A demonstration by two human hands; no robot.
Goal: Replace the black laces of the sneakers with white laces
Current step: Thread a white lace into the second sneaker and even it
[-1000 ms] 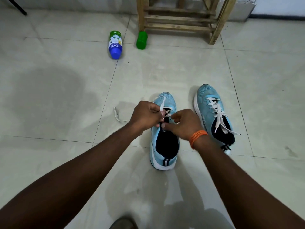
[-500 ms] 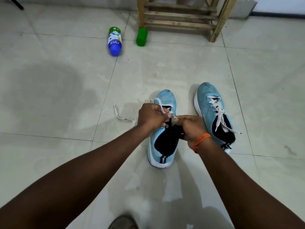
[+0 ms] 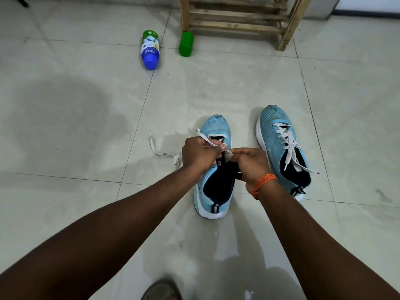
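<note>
Two light blue sneakers stand on the tiled floor. The left sneaker has a white lace threaded only at its front eyelets, and the lace's loose end trails onto the floor at the left. My left hand pinches that lace over the tongue. My right hand, with an orange thread on the wrist, grips the sneaker's dark tongue and collar. The right sneaker is fully laced in white, its lace ends hanging loose.
A blue and white bottle lies on its side at the back. A green bottle lies by the leg of a wooden rack. A foot tip shows at the bottom edge.
The loose lace end has slid further out onto the floor at the left. Both hands came slightly nearer to me over the tongue, and my right hand now holds the tongue and collar.
</note>
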